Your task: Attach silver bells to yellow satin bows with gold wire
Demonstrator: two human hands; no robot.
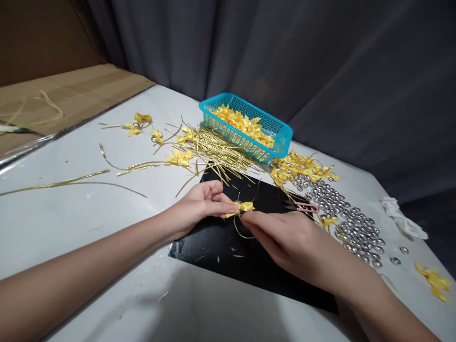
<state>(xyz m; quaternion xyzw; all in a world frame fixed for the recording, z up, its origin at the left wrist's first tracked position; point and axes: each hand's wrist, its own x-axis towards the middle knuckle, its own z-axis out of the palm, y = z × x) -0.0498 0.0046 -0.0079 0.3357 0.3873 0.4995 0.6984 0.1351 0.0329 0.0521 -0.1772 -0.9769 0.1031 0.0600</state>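
Above a black mat (249, 256), my left hand (203, 204) pinches a small yellow ribbon bow (246, 206) between thumb and fingers. My right hand (285, 237) meets it from the right, its fingertips closed at the bow's lower edge, by a thin gold cord (240, 232) that loops down below the bow. What lies between the right fingertips is too small to make out. A short thin pale piece sticks up from the bow's middle.
Behind the mat stands a teal basket (285, 142) of yellow bows, with gold cords (221, 149) before it. Pink-handled snips (302, 206), silver domed pieces (359, 228) and more bows (299, 166) lie right. Cardboard (81, 90) is far left, white crumpled material (402, 218) far right.
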